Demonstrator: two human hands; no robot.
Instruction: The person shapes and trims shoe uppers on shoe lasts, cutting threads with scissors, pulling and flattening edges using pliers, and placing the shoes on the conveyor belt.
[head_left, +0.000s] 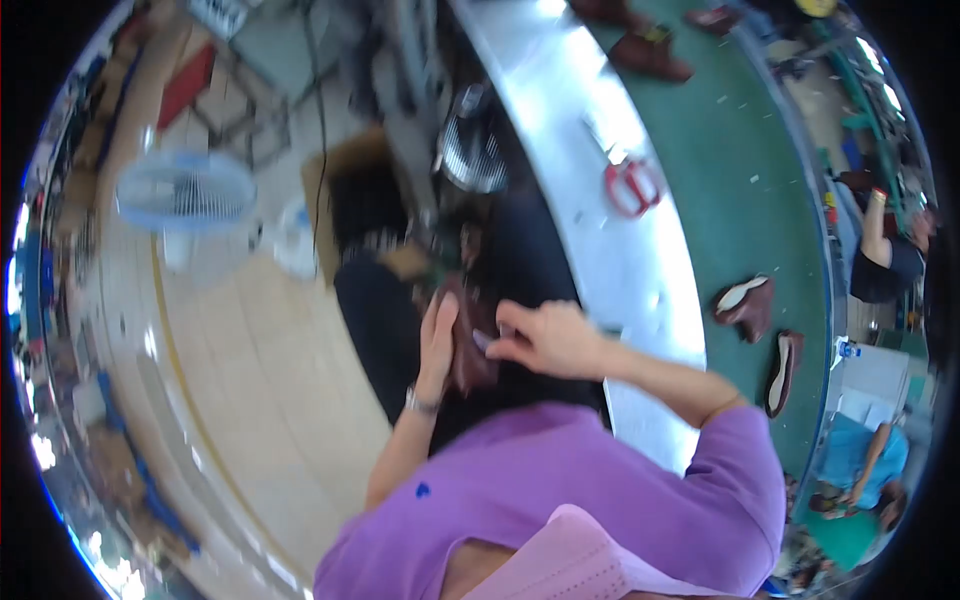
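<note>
A dark reddish-brown leather shoe piece [468,350] rests over my lap. My left hand [438,335] is wrapped round its left side, fingers pressed together against the leather. On its right, my right hand [545,338] pinches a small pale object [483,341] that touches the piece; its shape is too blurred to name. Scissors with red handles [632,188] lie on the metal table edge [655,290], beyond my right hand and apart from it.
Brown shoes [745,305] lie on the green belt [740,200] at the right, more at its far end. On the left stand a white fan [187,193] and a cardboard box [318,200]. Other people [865,460] are at the far right.
</note>
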